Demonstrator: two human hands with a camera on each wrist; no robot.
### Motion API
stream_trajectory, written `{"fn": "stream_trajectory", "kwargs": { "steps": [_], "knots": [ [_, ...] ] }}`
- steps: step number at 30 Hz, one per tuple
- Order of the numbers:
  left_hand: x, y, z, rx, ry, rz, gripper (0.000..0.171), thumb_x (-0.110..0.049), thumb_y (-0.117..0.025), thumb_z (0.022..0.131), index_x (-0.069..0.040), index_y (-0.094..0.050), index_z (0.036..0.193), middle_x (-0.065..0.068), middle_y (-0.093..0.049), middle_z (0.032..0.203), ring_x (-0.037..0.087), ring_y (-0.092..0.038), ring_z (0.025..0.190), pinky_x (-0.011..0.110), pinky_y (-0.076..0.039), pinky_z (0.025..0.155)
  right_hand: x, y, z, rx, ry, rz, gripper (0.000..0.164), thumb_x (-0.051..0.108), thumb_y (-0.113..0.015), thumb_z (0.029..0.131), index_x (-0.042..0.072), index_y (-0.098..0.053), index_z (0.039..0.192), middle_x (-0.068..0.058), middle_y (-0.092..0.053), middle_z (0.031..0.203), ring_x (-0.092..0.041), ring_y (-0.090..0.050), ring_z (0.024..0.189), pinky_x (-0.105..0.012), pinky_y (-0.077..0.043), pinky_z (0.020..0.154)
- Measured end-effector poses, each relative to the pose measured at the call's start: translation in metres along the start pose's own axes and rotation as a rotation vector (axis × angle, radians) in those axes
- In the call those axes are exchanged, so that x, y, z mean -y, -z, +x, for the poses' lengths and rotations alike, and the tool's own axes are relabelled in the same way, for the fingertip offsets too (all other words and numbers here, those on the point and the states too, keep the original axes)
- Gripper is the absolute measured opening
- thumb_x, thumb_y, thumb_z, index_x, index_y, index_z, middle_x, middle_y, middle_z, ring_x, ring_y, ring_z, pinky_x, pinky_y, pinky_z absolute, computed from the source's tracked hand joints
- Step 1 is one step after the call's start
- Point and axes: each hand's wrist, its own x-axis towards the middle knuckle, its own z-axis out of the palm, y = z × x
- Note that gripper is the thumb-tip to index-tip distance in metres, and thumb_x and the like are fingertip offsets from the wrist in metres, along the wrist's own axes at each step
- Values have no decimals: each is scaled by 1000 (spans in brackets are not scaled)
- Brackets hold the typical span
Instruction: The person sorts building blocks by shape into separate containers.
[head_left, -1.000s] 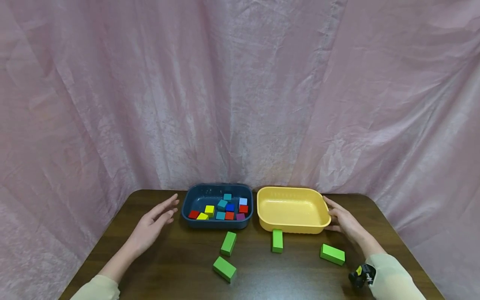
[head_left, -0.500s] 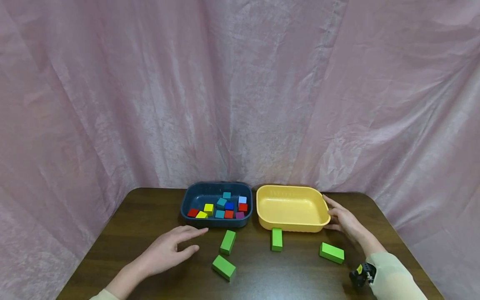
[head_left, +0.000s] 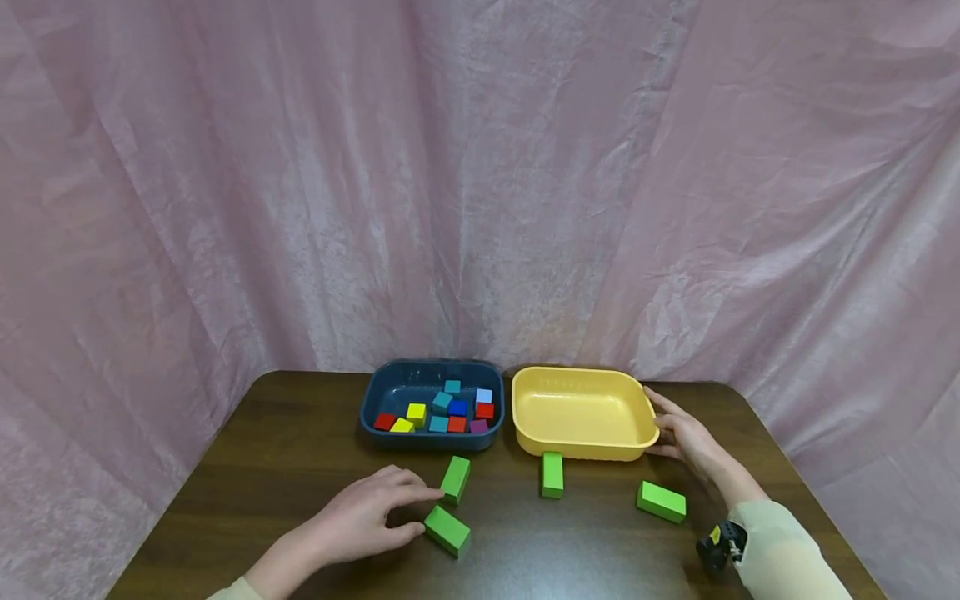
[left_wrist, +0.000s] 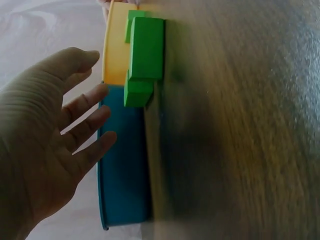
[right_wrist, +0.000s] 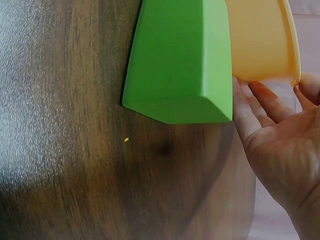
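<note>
My left hand (head_left: 365, 514) is above the table, thumb and fingers apart and holding nothing. Its fingertips are close to two green blocks, one nearer (head_left: 447, 531) and one farther (head_left: 455, 480); in the left wrist view a gap shows between the fingers (left_wrist: 95, 120) and the nearer block (left_wrist: 147, 49). My right hand (head_left: 692, 442) touches the right end of a yellow bin (head_left: 588, 452), its fingers extended along the wall. In the right wrist view the thumb is by the rim of that bin (right_wrist: 265, 40).
A dark blue bin (head_left: 431, 442) with several coloured cubes stands left of the yellow one. Another green block (head_left: 552, 475) lies against the yellow bin's front, and one more (head_left: 661, 501) lies near my right forearm. A pink curtain (head_left: 480, 183) hangs behind the brown table (head_left: 600, 542).
My left hand has moved from the left of the blue bin, toward me and to the right, over to the two green blocks. My right hand has stayed at the yellow bin.
</note>
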Motion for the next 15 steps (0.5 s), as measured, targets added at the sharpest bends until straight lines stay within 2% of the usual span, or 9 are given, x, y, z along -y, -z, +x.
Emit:
{"fn": "stream_trajectory", "kwargs": {
  "steps": [9,15],
  "knots": [
    [-4,-8,12,43,-47,52,41,-41,-75,91,-34,-69,132,-18,-61,124,9,-52,115,37,-54,91,1,-1,-1,-2,-3,-11,67,9,-36,107,20,-6,166,-27,-13,166,-30,-56,127,-50,-53,98],
    [-4,-12,20,82,-68,118,42,-43,-78,89,-31,-71,129,-16,-63,120,8,-52,110,31,-53,88,0,-2,-1,-9,-1,-10,67,10,-36,107,20,-7,166,-26,-15,165,-25,-59,122,-48,-54,97]
  ]
}}
